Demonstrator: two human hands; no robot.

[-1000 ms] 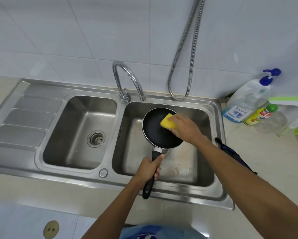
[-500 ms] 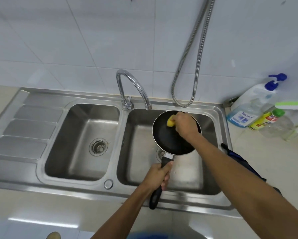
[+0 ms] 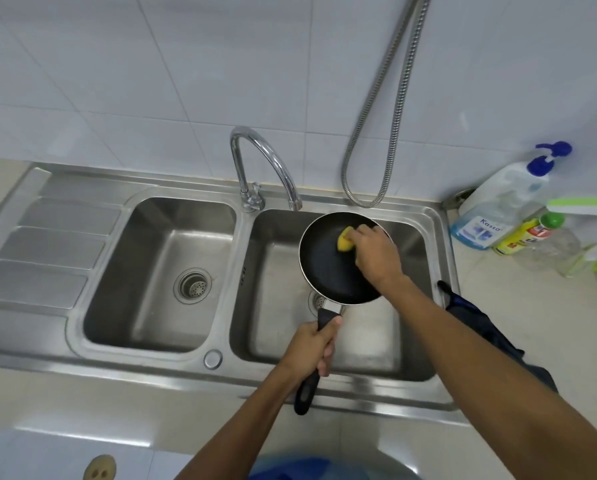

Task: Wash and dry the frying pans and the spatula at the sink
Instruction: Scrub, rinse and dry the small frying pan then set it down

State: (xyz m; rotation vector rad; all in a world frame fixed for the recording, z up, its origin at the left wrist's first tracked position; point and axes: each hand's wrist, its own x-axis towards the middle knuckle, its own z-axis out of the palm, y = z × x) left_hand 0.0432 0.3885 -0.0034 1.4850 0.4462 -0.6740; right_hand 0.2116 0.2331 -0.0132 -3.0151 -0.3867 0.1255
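A black frying pan (image 3: pixel 328 265) hangs over the right basin of the steel double sink (image 3: pixel 241 362). My left hand (image 3: pixel 311 348) grips its black handle, whose end sticks out below my fist. My right hand (image 3: pixel 376 254) presses a yellow sponge (image 3: pixel 344 241) against the pan's inner surface near its far rim; most of the sponge is hidden under my fingers. The curved tap (image 3: pixel 266 168) stands just behind the pan, and no water shows from it. No spatula is in view.
A drain strainer (image 3: pixel 192 285) sits in the left basin, with a ribbed draining board (image 3: pixel 44 251) at far left. On the right counter stand a blue-pump soap bottle (image 3: pixel 498 209), a yellow bottle (image 3: pixel 525 233) and a dark cloth (image 3: pixel 477 320). A metal hose (image 3: pixel 394 109) hangs on the wall.
The sponge and my right hand slid from the pan's right side toward its far rim, hiding more of the sponge. The view tilted up, so everything sits lower in frame.
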